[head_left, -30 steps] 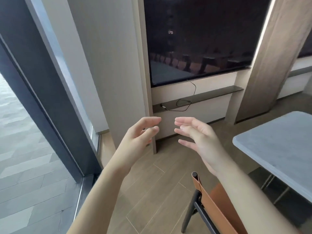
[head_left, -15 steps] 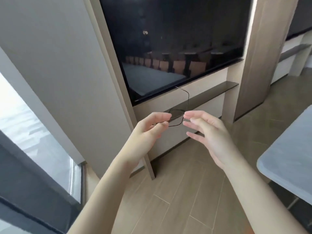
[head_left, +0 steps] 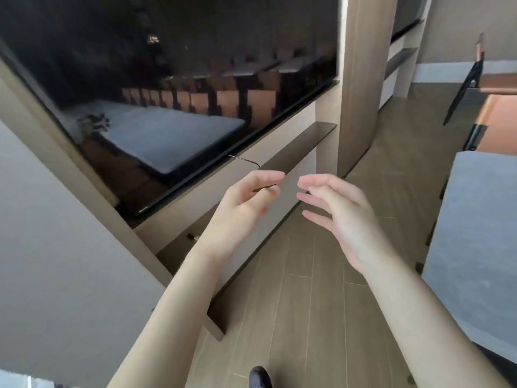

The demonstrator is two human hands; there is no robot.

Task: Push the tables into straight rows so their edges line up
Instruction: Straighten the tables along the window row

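My left hand (head_left: 240, 208) and right hand (head_left: 340, 217) are relaxed and hold nothing. The grey table (head_left: 475, 247) looks probably heavy and stiff; I would push its edge.

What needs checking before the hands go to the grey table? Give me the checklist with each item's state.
1. Left hand free, holding nothing: ok.
2. Right hand free, fingers relaxed: ok.
3. Either hand touching the grey table: not ok; both are raised in the air to its left.
4. Floor between the hands and the table bare of obstacles: ok in the part shown.
5. Table edge lined up with a neighbouring table: cannot tell; only part of one top shows.
6. Chair beyond the table clear of it: cannot tell.
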